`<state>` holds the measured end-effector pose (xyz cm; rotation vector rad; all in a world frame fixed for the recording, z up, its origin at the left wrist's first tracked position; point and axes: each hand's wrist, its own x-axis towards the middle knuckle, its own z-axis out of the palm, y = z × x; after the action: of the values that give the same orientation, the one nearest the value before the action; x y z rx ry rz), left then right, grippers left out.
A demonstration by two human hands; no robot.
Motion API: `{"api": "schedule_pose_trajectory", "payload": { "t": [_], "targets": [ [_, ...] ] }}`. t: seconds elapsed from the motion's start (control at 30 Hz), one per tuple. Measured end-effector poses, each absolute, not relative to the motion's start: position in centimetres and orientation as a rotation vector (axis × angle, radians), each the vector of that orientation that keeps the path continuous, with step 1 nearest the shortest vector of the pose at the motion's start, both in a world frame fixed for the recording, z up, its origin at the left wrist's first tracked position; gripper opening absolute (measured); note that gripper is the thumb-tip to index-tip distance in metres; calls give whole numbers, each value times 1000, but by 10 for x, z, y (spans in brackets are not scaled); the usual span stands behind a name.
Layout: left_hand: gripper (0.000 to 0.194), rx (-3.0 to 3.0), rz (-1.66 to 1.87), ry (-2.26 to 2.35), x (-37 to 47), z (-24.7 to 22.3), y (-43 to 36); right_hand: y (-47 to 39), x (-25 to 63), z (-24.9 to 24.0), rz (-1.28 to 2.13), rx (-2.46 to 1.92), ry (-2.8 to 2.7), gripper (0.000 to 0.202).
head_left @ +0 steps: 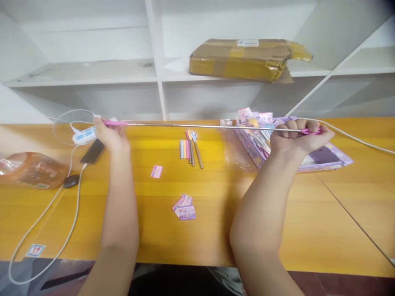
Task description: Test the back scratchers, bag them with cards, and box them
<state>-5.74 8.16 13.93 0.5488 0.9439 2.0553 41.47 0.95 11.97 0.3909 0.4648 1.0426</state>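
Stretched across the view is a long telescopic back scratcher (197, 126) with a thin metal rod. My left hand (110, 135) is closed on its pink handle. Around the rod near the pink claw end, my right hand (296, 135) is closed too. Below the rod, on the table, several collapsed back scratchers (193, 152) lie side by side, with pink, yellow and blue claws; several loose pastel handles (184, 149) lie at their left. A pink card (156, 171) lies nearer me, and several small printed cards (184, 207) overlap closer to the front edge.
Under my right hand, a purple box (324, 158) holds several plastic-wrapped pieces. At left are a power strip (84, 135), a dark phone (93, 151), a black mouse (71, 181), an orange package (37, 170) and a looping white cable (75, 213). A taped carton (240, 61) sits on the shelf.
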Motion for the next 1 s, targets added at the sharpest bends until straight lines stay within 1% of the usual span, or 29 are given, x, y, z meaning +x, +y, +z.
{"api": "schedule_pose_trajectory", "payload": {
  "t": [0.1, 0.23, 0.37, 0.57, 0.77, 0.9, 1.0],
  "targets": [
    [44, 373, 2238, 955, -60, 143, 81, 18, 412, 119, 1038, 237, 215, 33],
    [46, 374, 2245, 899, -63, 146, 81, 28, 406, 121, 994, 75, 74, 36],
    [45, 455, 2135, 874, -42, 142, 84, 42, 380, 125, 960, -98, -53, 40],
    [46, 477, 1984, 784, 16, 124, 86, 78, 322, 108, 869, -264, -203, 45],
    [47, 475, 1921, 672, 62, 90, 77, 99, 241, 81, 773, -413, -343, 49],
    [51, 490, 1867, 644, 92, 69, 66, 95, 179, 65, 881, -492, -384, 51],
    [53, 507, 1850, 671, 95, 63, 64, 91, 156, 55, 964, -550, -338, 46]
  ]
}}
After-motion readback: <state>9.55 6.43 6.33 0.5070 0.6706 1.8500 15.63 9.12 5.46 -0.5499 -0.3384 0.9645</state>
